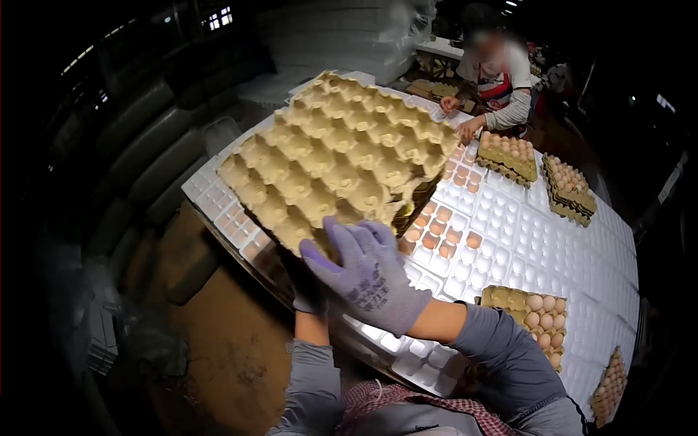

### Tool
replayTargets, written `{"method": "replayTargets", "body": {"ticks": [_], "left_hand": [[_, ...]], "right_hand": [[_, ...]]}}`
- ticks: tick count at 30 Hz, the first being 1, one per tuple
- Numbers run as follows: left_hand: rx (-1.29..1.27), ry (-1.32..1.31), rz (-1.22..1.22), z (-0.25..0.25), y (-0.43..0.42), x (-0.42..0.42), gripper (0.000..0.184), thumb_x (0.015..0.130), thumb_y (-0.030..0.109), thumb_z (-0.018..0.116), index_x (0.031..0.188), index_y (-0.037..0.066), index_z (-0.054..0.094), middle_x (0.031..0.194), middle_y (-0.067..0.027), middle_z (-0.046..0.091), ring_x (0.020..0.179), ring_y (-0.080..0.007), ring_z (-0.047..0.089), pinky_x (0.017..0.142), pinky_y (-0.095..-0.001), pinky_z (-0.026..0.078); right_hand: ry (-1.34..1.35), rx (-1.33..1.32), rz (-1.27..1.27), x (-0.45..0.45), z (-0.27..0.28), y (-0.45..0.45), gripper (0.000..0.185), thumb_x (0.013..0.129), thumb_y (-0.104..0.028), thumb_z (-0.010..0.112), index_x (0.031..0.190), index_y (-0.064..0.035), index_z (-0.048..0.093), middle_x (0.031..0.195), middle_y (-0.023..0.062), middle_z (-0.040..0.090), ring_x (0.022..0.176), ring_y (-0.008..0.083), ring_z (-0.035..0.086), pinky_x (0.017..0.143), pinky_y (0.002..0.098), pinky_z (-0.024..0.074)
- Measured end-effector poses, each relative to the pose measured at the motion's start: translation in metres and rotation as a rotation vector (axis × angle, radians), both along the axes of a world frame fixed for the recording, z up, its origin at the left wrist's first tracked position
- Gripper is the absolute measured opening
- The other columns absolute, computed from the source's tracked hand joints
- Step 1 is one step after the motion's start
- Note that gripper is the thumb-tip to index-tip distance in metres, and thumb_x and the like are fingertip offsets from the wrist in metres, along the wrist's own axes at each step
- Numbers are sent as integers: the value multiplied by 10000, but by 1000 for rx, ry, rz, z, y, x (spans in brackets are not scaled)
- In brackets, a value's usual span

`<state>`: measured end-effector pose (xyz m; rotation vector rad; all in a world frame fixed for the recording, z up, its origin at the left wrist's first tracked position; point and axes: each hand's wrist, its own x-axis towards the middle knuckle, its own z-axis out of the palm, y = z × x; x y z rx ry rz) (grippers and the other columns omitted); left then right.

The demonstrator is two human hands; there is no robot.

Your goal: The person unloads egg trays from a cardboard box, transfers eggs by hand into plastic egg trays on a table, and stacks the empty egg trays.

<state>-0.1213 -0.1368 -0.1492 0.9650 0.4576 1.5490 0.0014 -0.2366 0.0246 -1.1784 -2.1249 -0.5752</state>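
Note:
A tan molded-pulp egg tray (331, 156) with bare cups is held tilted above the near left side of the table. My right hand (371, 276), in a grey-purple glove, grips its near edge with the fingertips over the rim. Under the same edge is my left hand (311, 296), also gloved and in shadow; it bears the tray from below, and its fingers are hidden. A darker layer shows beneath the tray's right side. Beside it, brown eggs (434, 229) sit in white plastic egg trays (476, 272).
More white trays cover the table (582, 269). Pulp trays with eggs stand at the far side (507, 154), right (569, 185), near right (534, 320) and front corner (609, 389). Across the table, a person (502, 80) has both hands near the eggs. Wrapped stacks (153, 138) line the left.

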Motion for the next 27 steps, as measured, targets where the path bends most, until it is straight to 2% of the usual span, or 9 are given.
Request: {"method": "replayTargets", "body": {"ticks": [3, 8, 10, 13, 16, 18, 22, 23, 27], "left_hand": [[-564, -1605, -974, -11, 36, -87, 549, 1021, 463, 354, 1440, 108, 352, 1391, -101, 472, 1246, -301, 470, 1086, -427, 354], [-791, -176, 148, -77, 108, -223, 559, 1002, 471, 360, 1478, 186, 299, 1511, -71, 340, 1366, -262, 346, 1123, -450, 301], [-733, -171, 103, -67, 81, -200, 525, 992, 444, 380, 1350, 78, 496, 1327, -126, 544, 1212, -327, 518, 1012, -470, 421], [-442, -268, 139, -207, 71, -274, 358, 993, 224, 466, 1250, -8, 555, 1183, -170, 571, 1118, -258, 564, 963, -412, 462], [-316, 645, 537, -128, -92, -118, 365, 983, 194, 523, 1299, 12, 523, 1280, -159, 517, 1092, -235, 557, 951, -357, 473], [-634, 222, 17, -41, -161, -22, 469, 984, 195, 546, 1402, 30, 413, 1362, -153, 458, 1197, -233, 493, 966, -343, 480], [-476, 422, -876, -33, -230, 84, 629, 1018, 274, 485, 1527, 59, 184, 1488, -191, 341, 1357, -281, 368, 1069, -395, 382], [-80, 591, -890, -58, -239, 98, 667, 1021, 350, 456, 1532, 50, 150, 1495, -193, 335, 1375, -280, 348, 1089, -384, 356], [-469, 622, -1060, -64, -270, 166, 871, 968, 648, 310, 1530, 11, 115, 1510, -188, 318, 1374, -269, 349, 1106, -350, 335]], "right_hand": [[-4, -105, -6, -90, -46, 62, 443, 842, -198, 537, 1279, -129, 532, 1308, 190, 506, 1100, 310, 540, 1008, 472, 348], [22, -661, 181, -129, -93, 59, 535, 885, -430, 564, 1345, -166, 494, 1459, 173, 378, 1381, 365, 318, 1152, 606, 87], [222, -497, 378, -100, -106, 3, 483, 876, -377, 605, 1304, -166, 532, 1413, 163, 429, 1362, 355, 355, 1161, 607, 111], [491, -455, 351, -32, -122, -86, 380, 846, -268, 648, 1196, -128, 595, 1305, 139, 529, 1274, 343, 457, 1122, 566, 264], [555, -517, -17, 70, -101, -174, 290, 829, -168, 644, 1103, -73, 634, 1185, 118, 611, 1147, 316, 555, 1032, 486, 411], [558, -533, -485, 132, -74, -243, 326, 829, -141, 643, 1135, -30, 633, 1165, 158, 617, 1137, 344, 558, 1008, 449, 431], [870, -375, -1096, 248, -88, -361, 463, 927, -320, 586, 1289, -33, 556, 1328, 168, 537, 1231, 290, 510, 1044, 387, 396], [1080, -424, -1092, 274, -104, -385, 501, 950, -378, 540, 1310, -30, 540, 1323, 165, 543, 1238, 279, 502, 1058, 375, 380], [1595, -830, -769, 339, -170, -419, 632, 990, -506, 413, 1369, -4, 476, 1270, 156, 579, 1234, 259, 494, 1078, 357, 352]]}}
